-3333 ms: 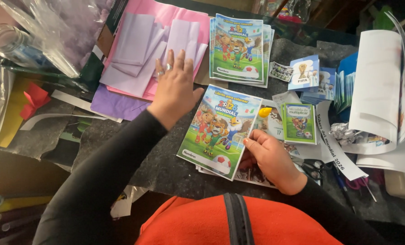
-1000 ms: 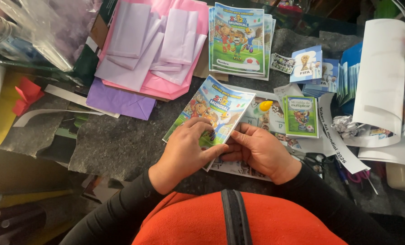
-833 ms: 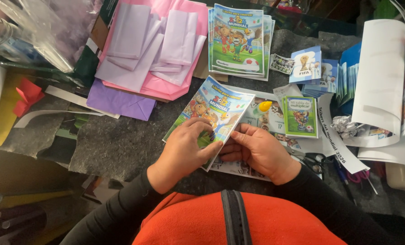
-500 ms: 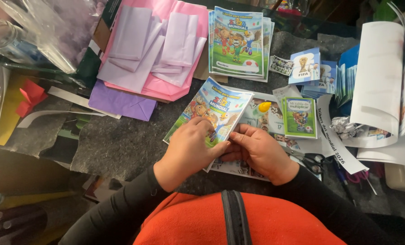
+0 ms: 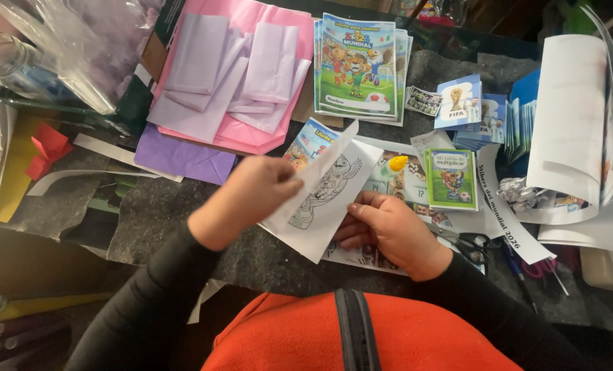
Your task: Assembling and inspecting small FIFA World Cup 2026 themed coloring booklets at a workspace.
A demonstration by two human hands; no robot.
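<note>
A single head-worn camera looks steeply down, close over the cluttered tabletop (image 5: 183,206), with the wearer's own orange chest at the bottom edge.

Small blue packets (image 5: 472,110) far right

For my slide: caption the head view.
Left hand lifts a colouring booklet page; right hand steadies it.

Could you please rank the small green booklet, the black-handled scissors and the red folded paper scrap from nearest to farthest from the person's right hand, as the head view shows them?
From the right hand:
1. Black-handled scissors, just to its right on the table.
2. Small green booklet, up and to the right, a little farther off.
3. Red folded paper scrap, far across at the left edge.
</note>
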